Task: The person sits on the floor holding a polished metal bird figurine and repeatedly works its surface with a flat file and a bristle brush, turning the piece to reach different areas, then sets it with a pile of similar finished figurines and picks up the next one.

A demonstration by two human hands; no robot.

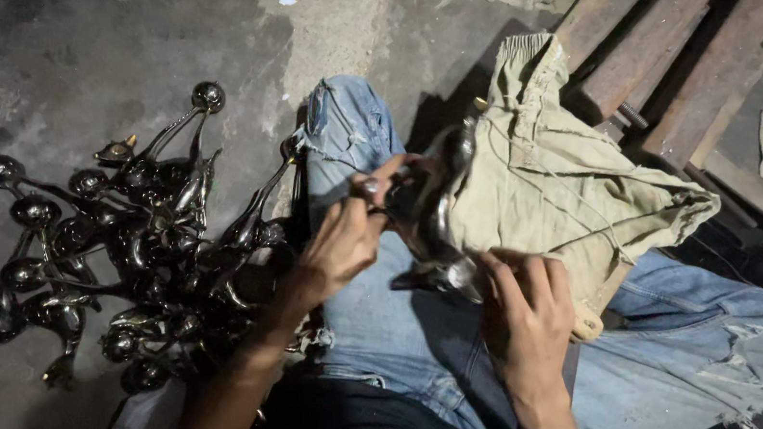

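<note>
Two hands [340, 239] [526, 305] at work over the lap, on the blue jeans [388, 322]: left hand clamped with fingertips on the near-left end of a dark shiny metal piece [434, 221], right hand pressed flat on the khaki cloth [560, 183] wrapped over the piece's right side, fingers curled at its lower edge. Long axis of the piece running far-to-near between both hands, touching each, equally close to both. Heaped on the floor [85, 23] just left of the left forearm, a pile of similar long-necked glossy metal pieces [124, 260]; far right, rusty steel bars [671, 66].
</note>
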